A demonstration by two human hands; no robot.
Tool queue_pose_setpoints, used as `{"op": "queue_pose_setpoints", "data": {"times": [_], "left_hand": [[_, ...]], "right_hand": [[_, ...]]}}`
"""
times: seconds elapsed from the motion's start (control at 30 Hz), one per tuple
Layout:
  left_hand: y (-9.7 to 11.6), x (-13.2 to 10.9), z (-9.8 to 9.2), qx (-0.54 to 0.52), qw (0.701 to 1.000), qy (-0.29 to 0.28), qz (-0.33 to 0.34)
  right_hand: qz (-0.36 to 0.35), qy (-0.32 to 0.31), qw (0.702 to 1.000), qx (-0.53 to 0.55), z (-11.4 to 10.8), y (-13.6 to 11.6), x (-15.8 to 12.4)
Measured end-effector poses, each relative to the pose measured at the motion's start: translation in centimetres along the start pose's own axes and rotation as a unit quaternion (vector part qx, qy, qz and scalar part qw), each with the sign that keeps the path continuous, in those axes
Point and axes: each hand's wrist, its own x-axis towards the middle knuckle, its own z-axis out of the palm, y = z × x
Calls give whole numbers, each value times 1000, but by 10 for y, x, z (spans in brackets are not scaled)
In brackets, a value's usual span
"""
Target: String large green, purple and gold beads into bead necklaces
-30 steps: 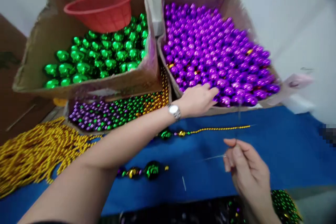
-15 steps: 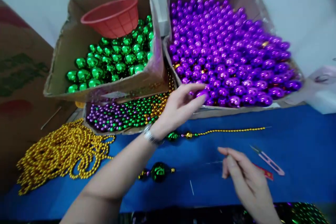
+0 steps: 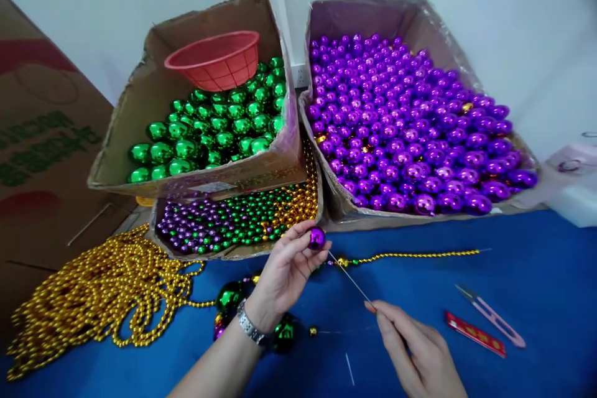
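My left hand (image 3: 286,267) pinches a shiny purple bead (image 3: 317,237) between thumb and fingers, just in front of the small tray of beads. My right hand (image 3: 417,351) pinches the back end of a long thin needle (image 3: 349,277) whose tip points up-left to the purple bead. A partly strung strand lies under my left wrist, with large green beads (image 3: 229,296) on it. A thin gold bead strand (image 3: 410,255) stretches right across the blue table (image 3: 536,280).
A cardboard box of purple beads (image 3: 401,118) stands at back right, a box of green beads (image 3: 209,130) with a red basket (image 3: 217,62) at back left. A low tray of small mixed beads (image 3: 233,221) sits between. Gold bead strands (image 3: 93,292) pile left. Thread snips (image 3: 489,317) and a red tool (image 3: 476,334) lie right.
My left hand lifted one purple bead out of the purple box and drew it back toward me. My right hand raised the needle so its tip meets the bead.
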Motion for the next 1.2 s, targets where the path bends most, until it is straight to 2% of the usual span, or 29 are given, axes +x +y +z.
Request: {"op": "queue_pose_setpoints", "data": {"times": [0.47, 0.77, 1.2], "left_hand": [[-5, -2, -6, 24, 999, -10, 29], [-10, -1, -9, 63, 994, -23, 88], [-8, -3, -15, 43, 996, -11, 82]], "right_hand": [[-8, -26, 999, -36, 3, 0, 0], [8, -32, 998, -56, 3, -2, -3], [-14, -45, 997, -63, 10, 2, -2]]}}
